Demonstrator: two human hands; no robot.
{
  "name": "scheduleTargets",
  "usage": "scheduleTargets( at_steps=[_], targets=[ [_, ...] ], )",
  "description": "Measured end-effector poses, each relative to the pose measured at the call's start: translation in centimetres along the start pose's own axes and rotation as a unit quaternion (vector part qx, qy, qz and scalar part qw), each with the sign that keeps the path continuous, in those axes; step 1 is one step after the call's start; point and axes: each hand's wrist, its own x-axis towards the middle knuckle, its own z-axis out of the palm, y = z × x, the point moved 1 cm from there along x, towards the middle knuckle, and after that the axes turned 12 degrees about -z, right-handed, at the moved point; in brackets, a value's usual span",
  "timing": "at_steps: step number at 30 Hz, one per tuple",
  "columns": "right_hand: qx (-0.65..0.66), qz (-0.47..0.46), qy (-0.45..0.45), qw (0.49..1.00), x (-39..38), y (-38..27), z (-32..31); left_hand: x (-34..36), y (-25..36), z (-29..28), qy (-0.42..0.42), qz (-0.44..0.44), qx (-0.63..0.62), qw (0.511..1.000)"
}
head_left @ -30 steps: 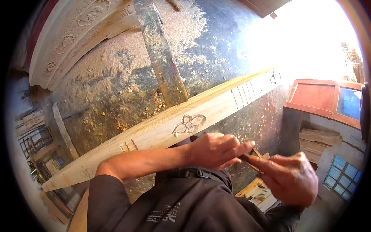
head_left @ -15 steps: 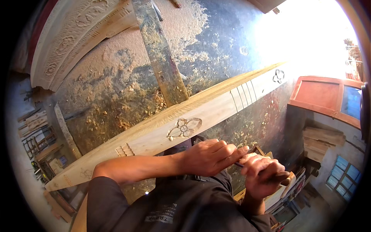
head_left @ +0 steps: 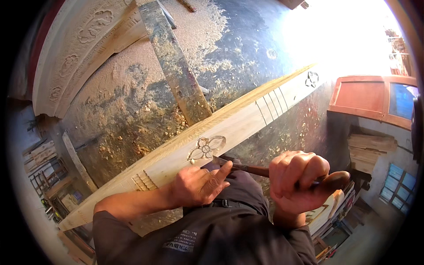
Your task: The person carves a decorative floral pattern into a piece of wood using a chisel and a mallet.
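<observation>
– Across the middle, slanting from near left to far right, lies a long pale wooden beam with a carved flower on its smooth face. Grooves run across it farther right, and there's a patch of wavy ridges on the near left bit.

– Nice. What are the hands up to?

– Right hand has its fingers wrapped tight round a slim dark chisel with a brown wooden handle, rounded butt poking out to the right. The tool points left, tip just beside the flower at the beam's near edge. Can't tell if it's actually touching the wood, tbh.

– And the left?

– Left hand is just on the near side of the beam, index finger stretched out by the blade, the others curled. Couldn't tell you whether it's gripping anything.

– What else is around?

– Dark floor with sawdust and chips beyond the beam, a pale curved carved wooden panel far left, and a reddish framed wooden panel over on the right.
</observation>
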Motion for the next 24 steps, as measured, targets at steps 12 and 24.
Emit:
scheduleTargets(
  at_steps=[12, 24],
  targets=[
    [-0.009, 0.031, 0.017, 0.999, 0.2, 1.4, 0.1, -0.5, 0.3, 0.9, 0.005, -0.023, -0.041, 0.999],
    [-0.015, 0.042, -0.007, 0.999, 0.9, 2.1, 0.1, -0.5, 0.2, 1.1, 0.000, -0.039, -0.043, 0.998]
  ],
)
